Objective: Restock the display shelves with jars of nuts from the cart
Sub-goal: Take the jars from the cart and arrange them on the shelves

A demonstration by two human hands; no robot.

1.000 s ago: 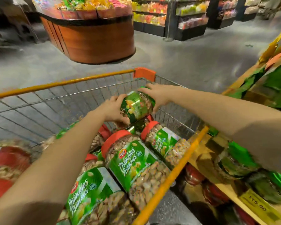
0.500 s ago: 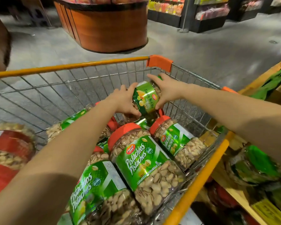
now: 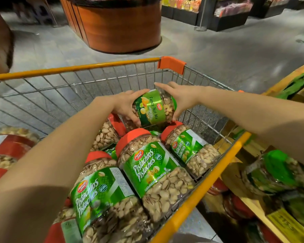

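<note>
Lettering across the green label of the clear plastic nut-mix jar (image 3: 154, 106) is reading "Fancy Nut Mix", with a small red oval brand badge beside it and finer print too small to make out. Below it, three clear red-lidded pistachio jars (image 3: 153, 165) are lying on their sides, each green label showing "Pistachios Pistaches" and a red "Dan D Pak" oval. The person is holding the nut-mix jar sideways between both hands, over the far end of the wire shopping cart with the orange rim (image 3: 77, 68), just above the pile. The left hand (image 3: 127, 106) is cupping one end, fingers curled round and under it. The right hand (image 3: 180, 99) is clasping the other end, thumb hooked down the side and forefinger stretched along the top. To the right, a pale wooden display shelf (image 3: 253, 207) is carrying more green-labelled jars, blurred, and a yellow price strip (image 3: 288, 227) whose figures are not legible.
</note>
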